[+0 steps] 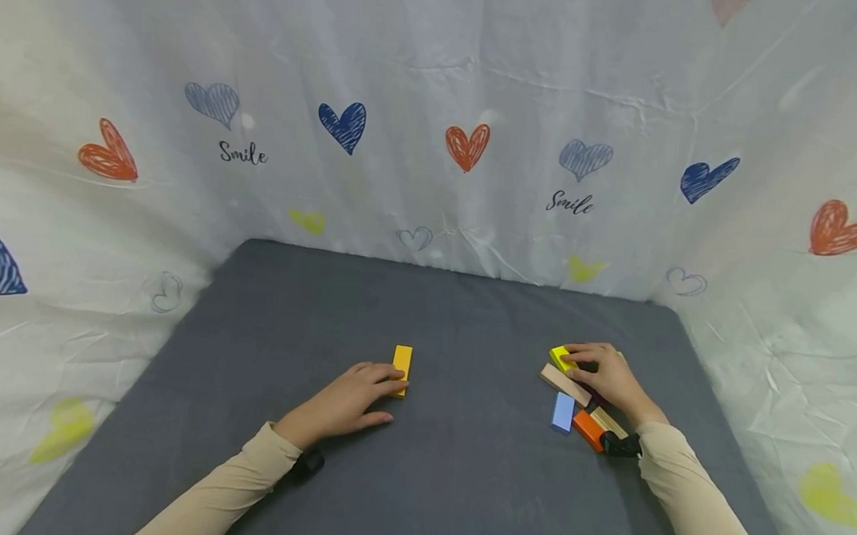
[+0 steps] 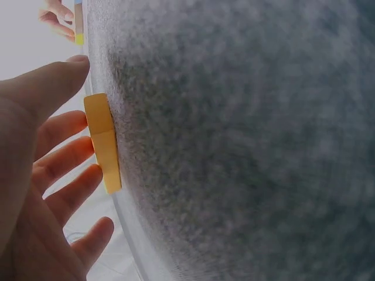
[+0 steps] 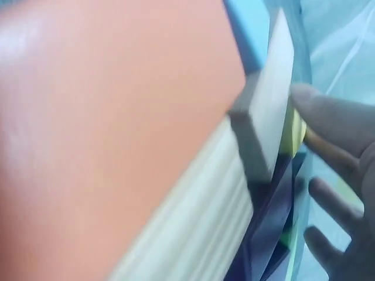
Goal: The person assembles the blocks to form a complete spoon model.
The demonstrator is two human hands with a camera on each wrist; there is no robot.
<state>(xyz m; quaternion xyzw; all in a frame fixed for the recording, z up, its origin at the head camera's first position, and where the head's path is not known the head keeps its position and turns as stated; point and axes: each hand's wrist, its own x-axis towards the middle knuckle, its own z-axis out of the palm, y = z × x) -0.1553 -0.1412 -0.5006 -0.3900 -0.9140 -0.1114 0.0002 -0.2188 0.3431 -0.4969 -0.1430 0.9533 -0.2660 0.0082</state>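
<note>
On the grey cloth, my left hand reaches over a yellow-orange wooden block. The left wrist view shows its fingers lightly bent, with fingertips against that block and the thumb apart from it. Over at the right, my right hand pinches a bright yellow block between thumb and index finger. In the right wrist view the yellow block is partly hidden behind a plain wood block, and the other fingers hang loose.
Beside my right hand lie a plain wood block, a blue block, an orange block and a ridged wood piece. Dark purple pieces are partly covered. A white curtain with printed hearts surrounds the table.
</note>
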